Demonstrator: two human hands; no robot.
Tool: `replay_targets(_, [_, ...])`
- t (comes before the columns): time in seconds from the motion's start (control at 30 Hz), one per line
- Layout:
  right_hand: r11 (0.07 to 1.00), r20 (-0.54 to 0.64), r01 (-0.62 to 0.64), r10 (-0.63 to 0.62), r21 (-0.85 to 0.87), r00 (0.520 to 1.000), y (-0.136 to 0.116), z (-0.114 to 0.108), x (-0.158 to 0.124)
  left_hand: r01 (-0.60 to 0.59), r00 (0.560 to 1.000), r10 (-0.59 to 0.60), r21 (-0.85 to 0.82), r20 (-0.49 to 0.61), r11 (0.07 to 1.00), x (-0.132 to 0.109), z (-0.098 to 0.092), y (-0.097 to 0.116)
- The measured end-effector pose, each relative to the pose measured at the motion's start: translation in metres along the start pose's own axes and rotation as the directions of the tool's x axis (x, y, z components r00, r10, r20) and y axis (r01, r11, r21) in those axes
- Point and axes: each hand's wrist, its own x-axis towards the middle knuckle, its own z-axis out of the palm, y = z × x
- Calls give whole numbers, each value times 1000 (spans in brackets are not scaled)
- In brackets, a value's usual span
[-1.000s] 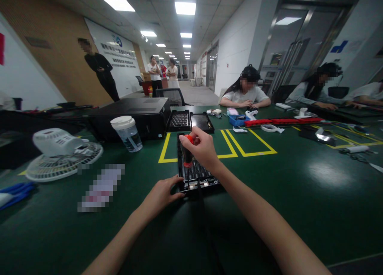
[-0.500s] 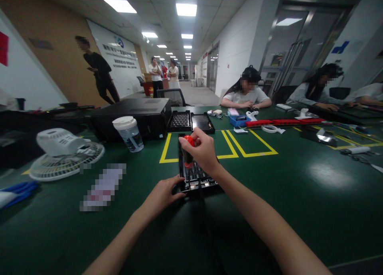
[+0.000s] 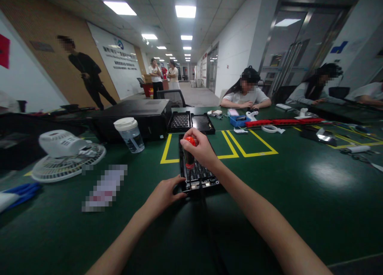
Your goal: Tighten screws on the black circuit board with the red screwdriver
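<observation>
A shallow black case (image 3: pixel 205 173) with a pattern of rounded cells inside lies on the green table in front of me. My right hand (image 3: pixel 201 147) is closed around the red-and-dark handle of a screwdriver (image 3: pixel 189 157). It stands nearly upright, its tip down at the case's near left corner, among small metal parts along the near edge. My left hand (image 3: pixel 166 190) grips that same corner from the side, thumb in front and fingers on the left wall. A dark cable (image 3: pixel 203 205) runs from the near edge towards me. My right hand covers part of the case.
Left of the case stand a lidded plastic cup (image 3: pixel 129 135), a white fan (image 3: pixel 66 153) and a large black box (image 3: pixel 134 117). Behind lies another open black case (image 3: pixel 203 122). Yellow tape (image 3: pixel 257 153) marks the table. A co-worker (image 3: pixel 247 93) sits across, near a blue tray (image 3: pixel 239 121).
The screwdriver and my right hand have barely shifted, with the fingers slightly changed on the handle. My left hand stays on the corner. A standing person in the background has moved left.
</observation>
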Motion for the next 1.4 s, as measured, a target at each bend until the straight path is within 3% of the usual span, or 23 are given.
replay_targets(0.17, [999,132,34,-34,5,991,0,-4,7,-16,1000,16,19,-14,1000,-1,0,0])
replay_targets(0.33, [983,305,-70,15,171,952,7,-8,15,-3,1000,3,-14,-13,1000,-1,-1,3])
replay_targets(0.53, [805,440,-249,-18,539,898,17,-4,20,-7,1000,7,-20,-23,1000,-1,0,2])
replay_targets(0.63, [728,502,-344,0,593,865,17,-3,21,-13,1000,13,-16,-21,1000,-1,0,2])
replay_targets(0.77, [694,574,-419,10,585,819,15,-4,23,5,1000,-6,-24,-9,1000,-1,-1,2])
replay_targets(0.87, [707,583,-417,8,571,813,17,-5,23,-16,1000,16,-11,-18,1000,-1,0,1])
replay_targets(1.07, [700,519,-349,-36,623,854,24,-4,21,-59,997,61,35,-40,998,1,3,-6])
replay_targets(1.4, [687,473,-307,-60,658,879,27,-9,16,-23,999,23,27,-26,999,0,4,-7])
